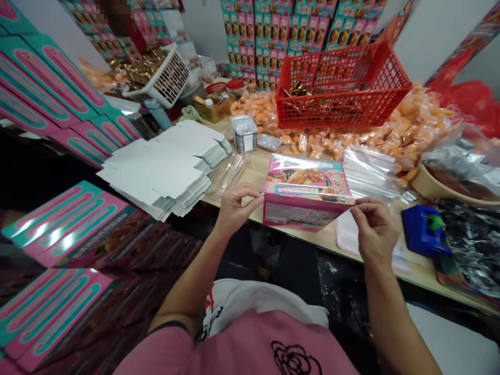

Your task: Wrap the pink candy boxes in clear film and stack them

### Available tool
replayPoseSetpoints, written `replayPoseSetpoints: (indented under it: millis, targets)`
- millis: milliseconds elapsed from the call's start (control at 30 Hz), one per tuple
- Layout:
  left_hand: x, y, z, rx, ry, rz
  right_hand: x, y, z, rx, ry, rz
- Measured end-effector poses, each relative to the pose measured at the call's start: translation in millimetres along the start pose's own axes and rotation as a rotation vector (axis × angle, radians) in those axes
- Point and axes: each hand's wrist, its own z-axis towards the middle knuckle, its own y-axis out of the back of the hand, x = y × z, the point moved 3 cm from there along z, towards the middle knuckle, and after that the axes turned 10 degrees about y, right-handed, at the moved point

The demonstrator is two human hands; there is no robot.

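Observation:
A pink and teal printed box [307, 182] stands at the table's front edge, its long side facing me. My left hand [240, 205] is at the box's left end, thumb and forefinger pinched on one end of a thin clear strip. At the right end, my right hand [375, 224] pinches the other end of this strip, which runs along the box's upper front edge. The strip looks like clear tape, though it is hard to make out. Clear plastic sleeves [369, 169] lie behind my right hand.
Flat white cartons [156, 166] are stacked on the left. A red basket [336, 112] stands behind the box among orange packets [422, 122]. A blue tape dispenser [422, 229] is at the right. Finished-looking boxes [74, 224] are piled at the left.

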Motion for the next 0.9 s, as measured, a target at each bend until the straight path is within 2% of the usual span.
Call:
replayPoseSetpoints:
  millis: [267,433,700,900]
  targets:
    - [4.2,-2.8,3.3,-0.057,-0.009,0.020,-16.6,-0.2,0.5,0.014,-0.040,0.081]
    - [6.1,-3.9,4.7,-0.071,-0.028,0.016,-11.8,-0.7,1.4,0.020,-0.035,0.096]
    - [9.2,-4.5,7.6,-0.093,-0.151,0.047,-13.5,0.0,-1.9,-0.052,0.139,0.058]
    - [8.6,-3.5,6.3,-0.113,-0.192,0.105,-12.8,-3.8,-3.4,-0.084,0.175,-0.026]
